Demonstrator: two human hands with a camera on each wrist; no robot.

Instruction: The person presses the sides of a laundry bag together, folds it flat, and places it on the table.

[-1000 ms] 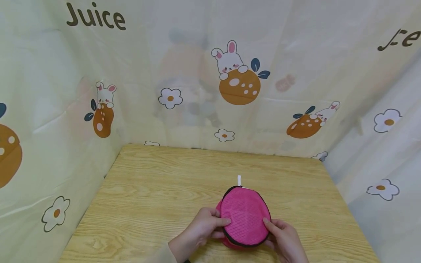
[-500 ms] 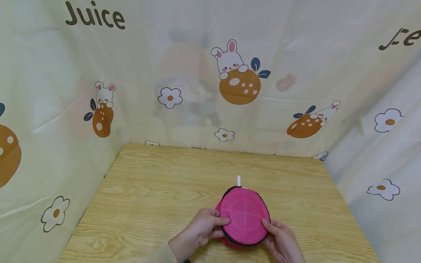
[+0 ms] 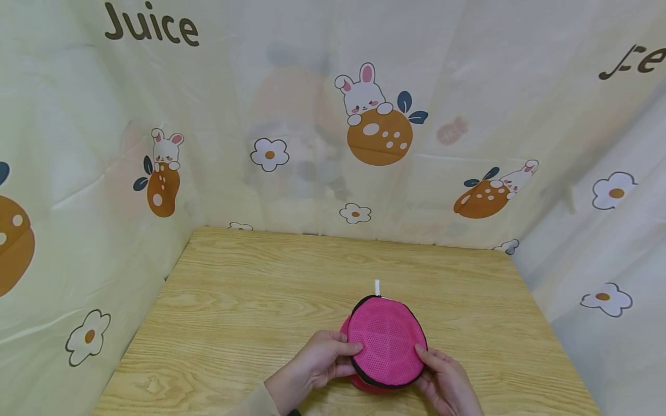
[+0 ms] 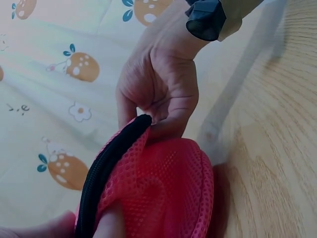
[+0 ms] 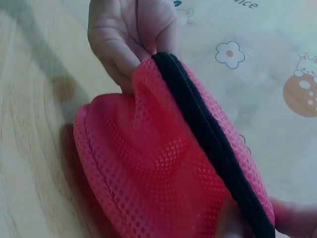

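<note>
A round pink mesh bag (image 3: 387,341) with a black zipper edge and a white tab (image 3: 377,288) at its far side is held near the table's front. My left hand (image 3: 319,358) pinches its left edge, thumb on the top face and fingers beneath. At the right edge my right hand (image 3: 448,378) pinches it the same way. Both wrist views show the black zipper (image 4: 106,171) running round the rim and the bag's mesh side (image 5: 153,153) bulging below it, dented near the fingers. The undersides of the fingers are partly hidden by the bag.
A wood-grain table (image 3: 250,289) lies under the hands. Pale curtains (image 3: 307,190) printed with rabbits, oranges and flowers stand behind it and on both sides. A dark band with a black piece (image 4: 205,22) is on the left wrist.
The right hand and the bag have shifted very slightly to the left. Both hands keep the same hold on the bag.
</note>
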